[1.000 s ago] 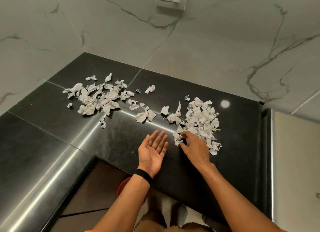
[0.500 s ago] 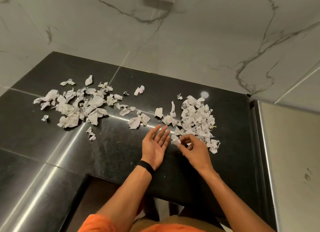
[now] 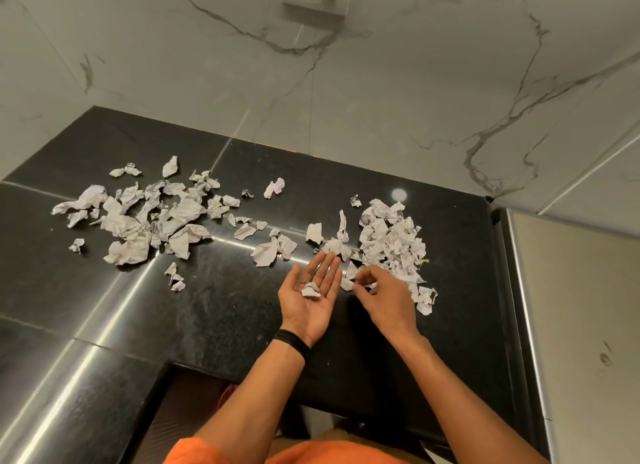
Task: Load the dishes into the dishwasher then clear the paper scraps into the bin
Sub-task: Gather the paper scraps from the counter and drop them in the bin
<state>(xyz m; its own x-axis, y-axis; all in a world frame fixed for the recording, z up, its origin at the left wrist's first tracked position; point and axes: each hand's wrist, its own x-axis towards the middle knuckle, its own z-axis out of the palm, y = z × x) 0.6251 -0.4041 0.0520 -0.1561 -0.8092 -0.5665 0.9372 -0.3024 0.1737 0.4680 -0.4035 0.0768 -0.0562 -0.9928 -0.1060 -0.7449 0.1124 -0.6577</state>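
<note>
- Black polished stone counter (image 3: 214, 308) lies under both your hands, littered with torn white paper scraps (image 3: 266, 252).
- Your left hand (image 3: 308, 301) rests palm up on it, fingers straight and close together, serving as a tray. One crumpled scrap (image 3: 310, 289) sits in the palm.
- Your right hand (image 3: 384, 297), just beside the left, arches knuckles up with fingers curled. Its thumb and forefinger pinch a small piece (image 3: 347, 283) at the near edge of the dense heap (image 3: 391, 242) just beyond it.
- Keeping the open palm this close to the heap likely makes each transfer short.
- A wider, looser scatter (image 3: 145, 218) lies well off to the left of your left hand.
- A black wristband (image 3: 292, 340) circles your left wrist.
- No bin, dishes or dishwasher can be clearly made out. Judging by the piles, gathering has barely begun.
</note>
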